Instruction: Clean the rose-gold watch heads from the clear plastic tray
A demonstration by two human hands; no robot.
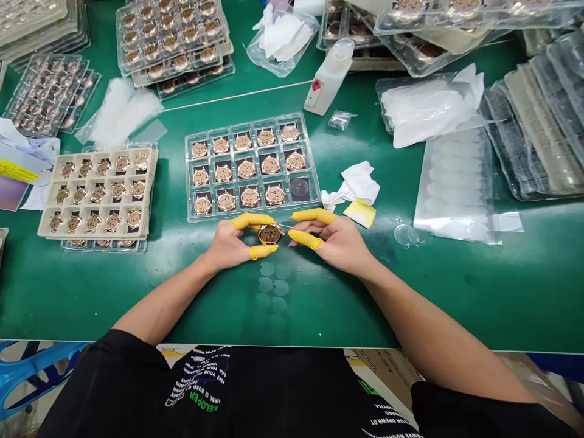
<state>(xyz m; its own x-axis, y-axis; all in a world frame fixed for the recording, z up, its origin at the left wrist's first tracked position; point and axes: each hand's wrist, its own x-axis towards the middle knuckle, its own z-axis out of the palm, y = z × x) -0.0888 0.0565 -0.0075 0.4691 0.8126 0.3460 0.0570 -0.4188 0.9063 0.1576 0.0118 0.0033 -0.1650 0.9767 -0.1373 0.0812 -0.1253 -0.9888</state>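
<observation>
A rose-gold watch case [271, 233] with a dark edge is gripped between the thumb and forefinger of my left hand [232, 242], its engraved face turned up. My right hand [335, 240] is close by on the right side of the case, its fingers curled toward it. A thin pale edge shows between these fingertips and the case, too small to make out. Yellow finger cots cover the thumb and forefinger of both hands. Just beyond is a clear tray [250, 173] of similar watch cases, one compartment holding only a dark disc [300, 187].
Round clear films [272, 286] lie on the green table before me. A beige tray [98, 194] of watch cases sits left. Rightward are a white cloth [360, 182], a yellow pad [360, 213], and a film sheet [456, 188]. A white bottle [329, 76] and stacked trays [173, 36] stand farther back.
</observation>
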